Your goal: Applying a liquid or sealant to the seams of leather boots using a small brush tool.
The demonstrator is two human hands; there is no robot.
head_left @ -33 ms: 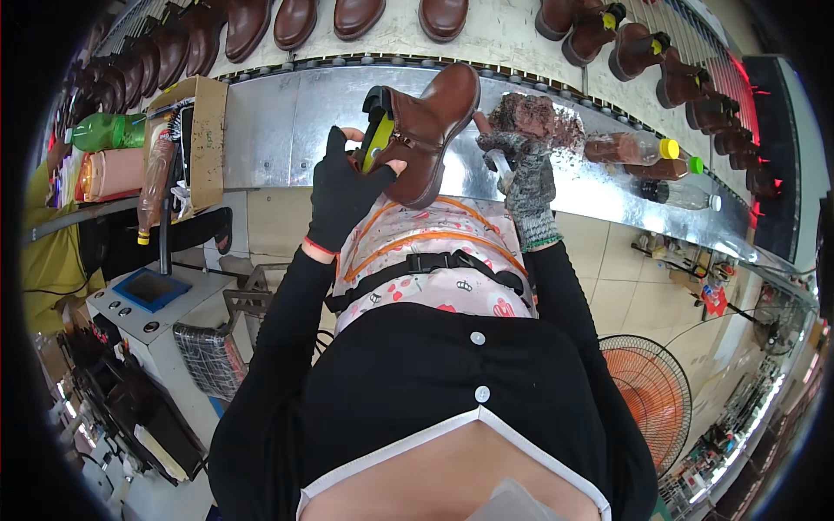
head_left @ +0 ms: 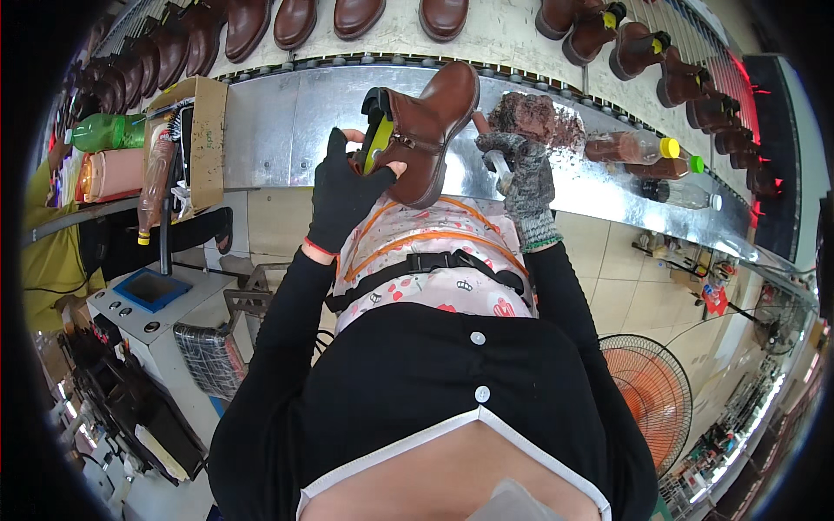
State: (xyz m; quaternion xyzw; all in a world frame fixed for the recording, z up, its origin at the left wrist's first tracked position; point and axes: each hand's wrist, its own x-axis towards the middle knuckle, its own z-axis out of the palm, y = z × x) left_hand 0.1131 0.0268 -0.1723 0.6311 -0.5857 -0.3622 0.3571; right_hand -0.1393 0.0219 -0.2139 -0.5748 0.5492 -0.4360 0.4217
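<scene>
Our left hand (head_left: 341,187), in a black glove that leaves the fingertips bare, is clamped on the shaft of a brown leather boot (head_left: 427,130), with the thumb across its near side and a finger at the back of the opening. From that grip the boot stretches away and to the right, tilted, its toe farthest from us; yellow-green material shows in the opening just beside our fingers. We cannot tell whether the boot rests on the metal bench (head_left: 269,130) behind it.

To the right of the boot, our right hand (head_left: 528,182), in a grey knitted glove, is curled closed around a small translucent item (head_left: 498,165) whose kind we cannot make out. Its bare index fingertip points out just beside the boot's sole; whether the two touch we cannot tell.

Just beyond the right hand lies a crumbly dark brown mass (head_left: 536,120). Farther right of it lie a bottle with a yellow cap (head_left: 632,148), one with a green cap (head_left: 665,167) and a clear bottle (head_left: 686,196). Well left of the left hand stands a cardboard box (head_left: 208,143). Beyond both hands, more brown boots (head_left: 358,17) stand in a row.
</scene>
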